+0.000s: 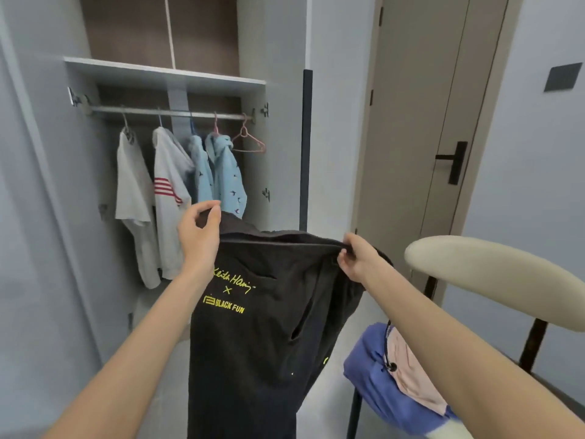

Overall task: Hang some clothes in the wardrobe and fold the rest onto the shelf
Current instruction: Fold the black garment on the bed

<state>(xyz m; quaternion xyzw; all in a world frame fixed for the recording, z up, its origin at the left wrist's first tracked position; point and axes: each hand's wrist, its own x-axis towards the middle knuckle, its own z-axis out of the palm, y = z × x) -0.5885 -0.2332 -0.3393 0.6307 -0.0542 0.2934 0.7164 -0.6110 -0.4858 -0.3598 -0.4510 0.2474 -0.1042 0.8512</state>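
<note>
I hold up a black garment (269, 327) with yellow lettering in front of the open wardrobe. My left hand (199, 236) pinches its top left edge. At the top right edge my right hand (356, 259) grips the cloth. The fabric hangs straight down between my arms. Behind it the wardrobe rail (171, 113) carries two white shirts (152, 198), two light blue shirts (218, 172) and an empty pink hanger (248, 142) at the right end. A white shelf (164, 74) runs above the rail.
To my right stands a chair (493, 280) with a cream backrest; blue and pink clothes (399, 378) lie on its seat. A beige door (443, 122) with a black handle is beyond it. The wardrobe door (31, 217) stands open on the left.
</note>
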